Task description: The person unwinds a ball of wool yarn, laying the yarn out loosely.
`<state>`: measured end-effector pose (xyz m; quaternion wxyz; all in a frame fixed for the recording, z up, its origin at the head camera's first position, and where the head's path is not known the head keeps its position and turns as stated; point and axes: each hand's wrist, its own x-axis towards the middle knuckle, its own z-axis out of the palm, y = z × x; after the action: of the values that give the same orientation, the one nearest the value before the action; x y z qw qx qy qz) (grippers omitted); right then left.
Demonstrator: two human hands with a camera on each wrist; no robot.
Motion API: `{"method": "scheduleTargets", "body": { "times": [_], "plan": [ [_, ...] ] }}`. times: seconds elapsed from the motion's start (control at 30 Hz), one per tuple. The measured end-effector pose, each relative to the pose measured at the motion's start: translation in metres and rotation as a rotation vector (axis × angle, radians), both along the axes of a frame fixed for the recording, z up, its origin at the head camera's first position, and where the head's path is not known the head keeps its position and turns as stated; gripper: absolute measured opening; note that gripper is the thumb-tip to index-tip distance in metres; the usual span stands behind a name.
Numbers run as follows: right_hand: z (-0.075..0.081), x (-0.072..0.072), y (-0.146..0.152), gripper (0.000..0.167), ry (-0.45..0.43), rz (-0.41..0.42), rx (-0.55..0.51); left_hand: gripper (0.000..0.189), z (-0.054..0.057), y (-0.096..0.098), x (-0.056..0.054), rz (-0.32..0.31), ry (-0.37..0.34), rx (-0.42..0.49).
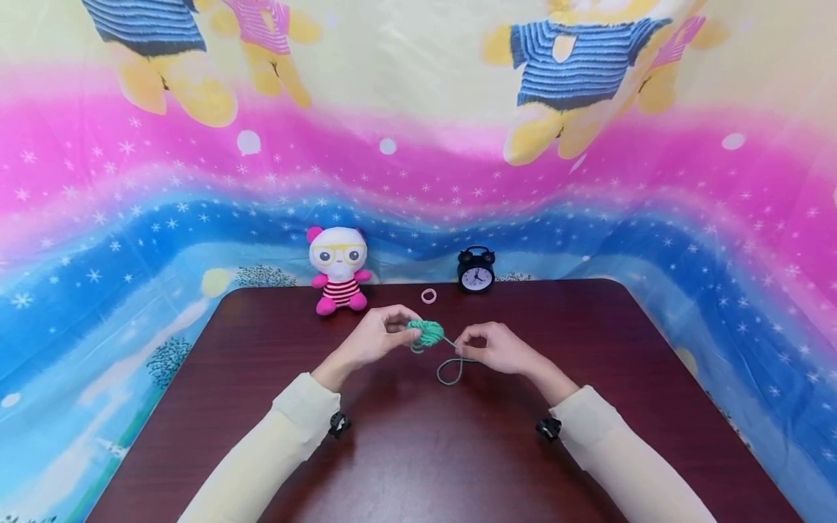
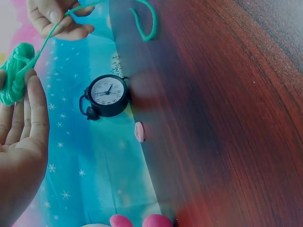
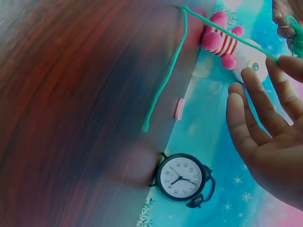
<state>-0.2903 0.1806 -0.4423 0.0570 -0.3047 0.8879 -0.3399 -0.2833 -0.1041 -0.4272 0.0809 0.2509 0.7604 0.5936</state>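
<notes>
The yarn (image 1: 429, 333) is coloured green; the table (image 1: 418, 465), reddish brown. The clock (image 1: 476, 279) is cased in black. The plush toy (image 1: 338, 274) is striped red and white at the torso. The backdrop (image 1: 418, 174) is banded pink and blue.

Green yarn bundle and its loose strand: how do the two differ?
Thickness: the green yarn bundle is a plump mass of many turns, while the loose strand is a single thin length.
Hold: the left hand grips the bundle; the right hand pinches the strand.
Shape: the bundle is compact, whereas the strand curves into a loop near the right hand in the head view.
Shared: both are green.
</notes>
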Motion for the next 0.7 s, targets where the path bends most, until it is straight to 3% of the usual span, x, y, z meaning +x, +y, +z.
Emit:
{"method": "scheduleTargets", "body": {
  "times": [0.27, 0.7],
  "plan": [
    [-0.001, 0.001, 0.012, 0.012, 0.01, 0.076, 0.065, 0.035, 0.001, -0.002, -0.001, 0.045, 0.031, -0.033],
    [-0.003, -0.002, 0.036, 0.009, -0.007, 0.037, 0.105, 0.021, 0.001, -0.002, 0.0, 0.076, 0.026, -0.063]
  ]
}}
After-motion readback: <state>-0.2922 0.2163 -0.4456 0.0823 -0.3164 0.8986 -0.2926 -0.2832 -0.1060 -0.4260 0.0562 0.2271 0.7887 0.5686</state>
